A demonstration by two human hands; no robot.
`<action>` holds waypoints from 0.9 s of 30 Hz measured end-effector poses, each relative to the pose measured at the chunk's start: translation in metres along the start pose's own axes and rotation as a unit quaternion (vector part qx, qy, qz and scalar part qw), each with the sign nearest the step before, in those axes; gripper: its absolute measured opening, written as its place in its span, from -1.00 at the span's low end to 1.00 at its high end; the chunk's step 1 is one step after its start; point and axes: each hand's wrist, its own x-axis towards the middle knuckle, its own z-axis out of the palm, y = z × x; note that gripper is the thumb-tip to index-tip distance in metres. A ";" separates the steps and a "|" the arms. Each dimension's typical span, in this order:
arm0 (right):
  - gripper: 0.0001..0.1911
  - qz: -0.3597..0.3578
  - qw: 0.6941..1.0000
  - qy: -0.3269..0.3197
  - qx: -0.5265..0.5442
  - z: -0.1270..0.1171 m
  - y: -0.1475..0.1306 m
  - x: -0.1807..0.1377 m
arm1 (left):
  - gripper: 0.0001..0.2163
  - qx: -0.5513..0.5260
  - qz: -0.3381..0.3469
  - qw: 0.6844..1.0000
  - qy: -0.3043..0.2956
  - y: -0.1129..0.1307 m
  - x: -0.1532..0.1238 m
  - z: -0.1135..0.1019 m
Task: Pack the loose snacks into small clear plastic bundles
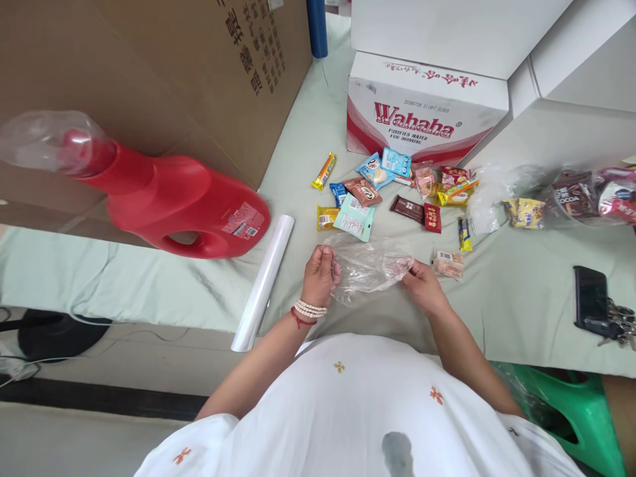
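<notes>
A crumpled clear plastic bag (pixel 368 268) lies on the pale green cloth between my hands. My left hand (pixel 320 275), with a bead bracelet at the wrist, pinches the bag's left edge. My right hand (pixel 421 286) grips the bag's right edge with closed fingers. Just beyond the bag lie several small snack packets (pixel 365 192), among them a mint-green pouch (pixel 354 218), a brown chocolate bar (pixel 407 209) and a yellow bar (pixel 324 170). A small pinkish packet (pixel 448 263) sits right of my right hand.
A white roll (pixel 263 281) lies left of my left hand. A red detergent jug (pixel 169 202) lies on its side at the left, before a big brown carton (pixel 199 73). A Wahaha box (pixel 422 112) stands behind the snacks. Bagged snacks (pixel 571 195), a black phone (pixel 590 298) and keys (pixel 619 321) lie right.
</notes>
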 end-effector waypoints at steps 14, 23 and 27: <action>-0.60 0.009 0.998 0.068 -0.001 0.031 0.005 0.005 | -0.53 -0.003 0.036 0.999 0.022 0.001 -0.022 0.010; -0.66 0.167 0.966 -0.111 0.164 -0.006 -0.009 0.006 | -0.54 0.026 -0.026 0.998 -0.053 0.016 0.002 -0.014; -0.60 0.166 0.962 -0.110 0.186 -0.001 0.001 0.006 | -0.55 0.034 -0.040 0.997 -0.047 0.017 0.008 -0.013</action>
